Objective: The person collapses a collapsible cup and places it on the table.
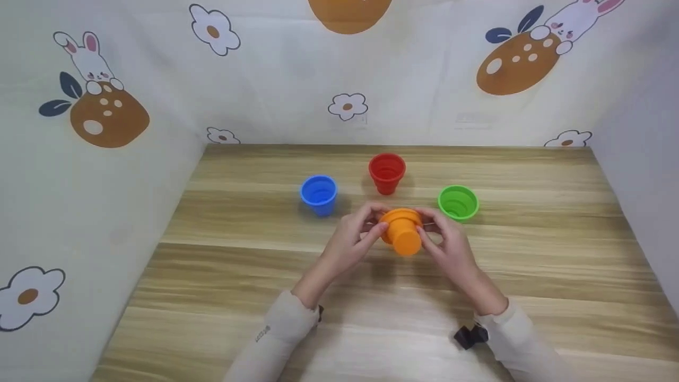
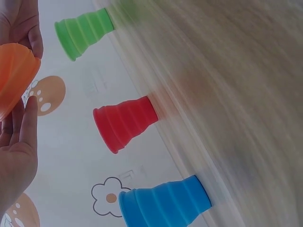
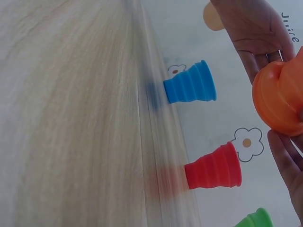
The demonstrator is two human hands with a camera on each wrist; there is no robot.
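Note:
Both hands hold an orange collapsible cup (image 1: 407, 241) in the air over the table, its round base turned toward me. The left hand (image 1: 352, 236) pinches its left side, thumb on the front near the rim. On the opposite side, the right hand (image 1: 452, 245) grips it the same way. The right wrist view shows the orange cup's wide folded ring bulging beside its narrower part. Beyond the hands stand a blue cup (image 1: 319, 195) to the left, a red cup (image 1: 386, 172) at the back and a green cup (image 1: 458, 203) to the right, mouths up.
The wood-grain table (image 1: 223, 286) meets a patterned cloth backdrop (image 1: 286, 79) behind the cups. Cloth also hangs along the left, and a pale wall (image 1: 636, 159) borders the right side. A small black device (image 1: 470, 336) sits by the right cuff.

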